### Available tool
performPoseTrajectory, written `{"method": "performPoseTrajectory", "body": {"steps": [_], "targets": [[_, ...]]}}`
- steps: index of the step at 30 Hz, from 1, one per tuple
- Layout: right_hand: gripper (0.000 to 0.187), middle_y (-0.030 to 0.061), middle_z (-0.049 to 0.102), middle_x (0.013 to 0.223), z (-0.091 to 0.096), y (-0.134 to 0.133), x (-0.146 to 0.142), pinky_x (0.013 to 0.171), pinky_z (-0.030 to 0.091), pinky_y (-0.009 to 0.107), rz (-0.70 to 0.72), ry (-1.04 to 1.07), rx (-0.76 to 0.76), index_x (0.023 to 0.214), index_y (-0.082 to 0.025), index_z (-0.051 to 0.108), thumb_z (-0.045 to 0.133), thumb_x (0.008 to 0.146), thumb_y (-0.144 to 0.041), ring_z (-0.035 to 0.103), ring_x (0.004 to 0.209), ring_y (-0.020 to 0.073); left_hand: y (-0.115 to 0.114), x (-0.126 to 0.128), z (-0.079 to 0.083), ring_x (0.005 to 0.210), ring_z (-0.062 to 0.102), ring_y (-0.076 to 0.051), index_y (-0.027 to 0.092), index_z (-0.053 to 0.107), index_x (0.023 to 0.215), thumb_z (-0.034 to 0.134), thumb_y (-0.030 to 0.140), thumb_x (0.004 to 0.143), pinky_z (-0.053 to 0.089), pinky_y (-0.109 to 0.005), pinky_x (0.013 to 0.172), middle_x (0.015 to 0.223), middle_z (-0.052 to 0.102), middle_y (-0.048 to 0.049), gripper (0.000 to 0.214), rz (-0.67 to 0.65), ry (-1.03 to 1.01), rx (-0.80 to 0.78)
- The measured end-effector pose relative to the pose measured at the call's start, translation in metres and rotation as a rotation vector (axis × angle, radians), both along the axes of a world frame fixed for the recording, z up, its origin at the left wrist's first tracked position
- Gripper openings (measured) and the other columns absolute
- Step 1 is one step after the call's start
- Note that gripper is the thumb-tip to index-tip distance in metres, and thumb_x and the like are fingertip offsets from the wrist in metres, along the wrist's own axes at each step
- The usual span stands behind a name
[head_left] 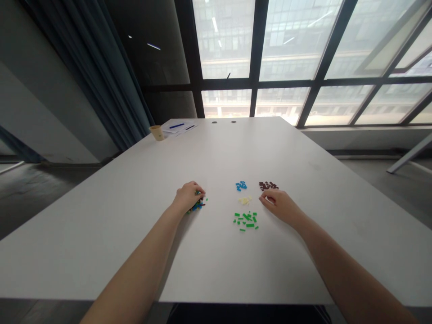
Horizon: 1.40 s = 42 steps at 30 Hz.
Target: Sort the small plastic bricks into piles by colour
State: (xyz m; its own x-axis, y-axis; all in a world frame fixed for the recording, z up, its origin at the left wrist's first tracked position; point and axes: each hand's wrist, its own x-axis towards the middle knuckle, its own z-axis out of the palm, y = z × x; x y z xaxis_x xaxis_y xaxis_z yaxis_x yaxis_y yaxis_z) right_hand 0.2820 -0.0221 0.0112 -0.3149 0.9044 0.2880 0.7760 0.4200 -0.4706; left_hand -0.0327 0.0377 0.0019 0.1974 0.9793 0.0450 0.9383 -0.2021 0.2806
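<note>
My left hand (187, 196) rests curled on a small mixed pile of coloured pieces (198, 205), fingers closed over it. My right hand (279, 203) lies on the table with fingertips pinched just below a group of dark brown pieces (268, 185); what the pinch holds is too small to see. Between my hands sit sorted groups: blue pieces (240, 185), pale yellow pieces (245, 200) and green pieces (246, 220). All lie on a white table (216, 261).
A tan paper cup (157, 132) stands at the far left corner beside papers with a blue pen (178, 126). Two round cable holes (224, 122) sit at the far edge. Large windows lie beyond; a dark curtain hangs at the left.
</note>
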Motion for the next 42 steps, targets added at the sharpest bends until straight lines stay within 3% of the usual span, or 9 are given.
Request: {"method": "performPoseTrajectory", "body": {"steps": [12, 28, 32, 35, 39, 42], "targets": [[0.023, -0.0008, 0.05, 0.056, -0.001, 0.001, 0.0, 0.053, 0.032, 0.023, 0.012, -0.007, -0.008, 0.066, -0.018, 0.058, 0.043, 0.079, -0.029, 0.043, 0.053, 0.0104, -0.009, 0.01, 0.013, 0.086, 0.055, -0.02, 0.022, 0.065, 0.073, 0.044, 0.022, 0.075, 0.038, -0.027, 0.068, 0.086, 0.064, -0.0049, 0.021, -0.118, 0.197, 0.055], [0.023, -0.0009, 0.05, 0.055, -0.001, 0.001, 0.0, 0.052, 0.032, 0.022, 0.03, -0.009, -0.03, 0.067, -0.017, 0.059, 0.044, 0.079, -0.029, 0.043, 0.052, 0.0102, -0.01, 0.011, 0.016, 0.074, 0.059, -0.02, 0.023, 0.065, 0.081, 0.038, 0.019, 0.076, 0.037, -0.026, 0.065, 0.083, 0.067, -0.0054, 0.027, -0.037, 0.223, 0.107], [0.022, -0.0012, 0.05, 0.056, 0.0, 0.001, -0.001, 0.053, 0.032, 0.022, 0.03, -0.018, -0.05, 0.067, -0.017, 0.059, 0.044, 0.079, -0.029, 0.043, 0.053, 0.0101, -0.008, 0.01, 0.013, 0.076, 0.058, -0.02, 0.021, 0.063, 0.08, 0.037, 0.018, 0.075, 0.038, -0.027, 0.066, 0.084, 0.066, -0.006, 0.026, -0.063, 0.126, 0.112], [0.022, -0.0014, 0.049, 0.055, 0.0, 0.0, -0.001, 0.053, 0.032, 0.022, 0.031, -0.014, -0.05, 0.067, -0.017, 0.059, 0.044, 0.079, -0.028, 0.042, 0.053, 0.01, -0.01, 0.014, 0.012, 0.074, 0.058, -0.018, 0.02, 0.061, 0.081, 0.039, 0.021, 0.076, 0.04, -0.027, 0.067, 0.082, 0.065, -0.0053, 0.023, -0.109, -0.071, 0.088], [0.022, -0.0015, 0.048, 0.055, 0.0, -0.002, -0.002, 0.053, 0.031, 0.022, 0.036, -0.017, -0.048, 0.067, -0.017, 0.059, 0.044, 0.079, -0.028, 0.042, 0.053, 0.01, -0.02, 0.028, 0.015, 0.061, 0.055, -0.014, 0.02, 0.058, 0.081, 0.042, 0.033, 0.078, 0.042, -0.025, 0.06, 0.07, 0.062, -0.0016, 0.02, -0.162, -0.314, 0.045], [0.023, -0.0012, 0.049, 0.056, 0.0, -0.003, -0.003, 0.054, 0.031, 0.022, 0.044, -0.022, -0.046, 0.066, -0.017, 0.058, 0.043, 0.08, -0.028, 0.042, 0.054, 0.0101, -0.029, 0.041, 0.018, 0.066, 0.056, -0.014, 0.02, 0.059, 0.079, 0.045, 0.037, 0.079, 0.043, -0.025, 0.063, 0.073, 0.063, -0.0017, 0.022, -0.225, -0.398, 0.096]]}}
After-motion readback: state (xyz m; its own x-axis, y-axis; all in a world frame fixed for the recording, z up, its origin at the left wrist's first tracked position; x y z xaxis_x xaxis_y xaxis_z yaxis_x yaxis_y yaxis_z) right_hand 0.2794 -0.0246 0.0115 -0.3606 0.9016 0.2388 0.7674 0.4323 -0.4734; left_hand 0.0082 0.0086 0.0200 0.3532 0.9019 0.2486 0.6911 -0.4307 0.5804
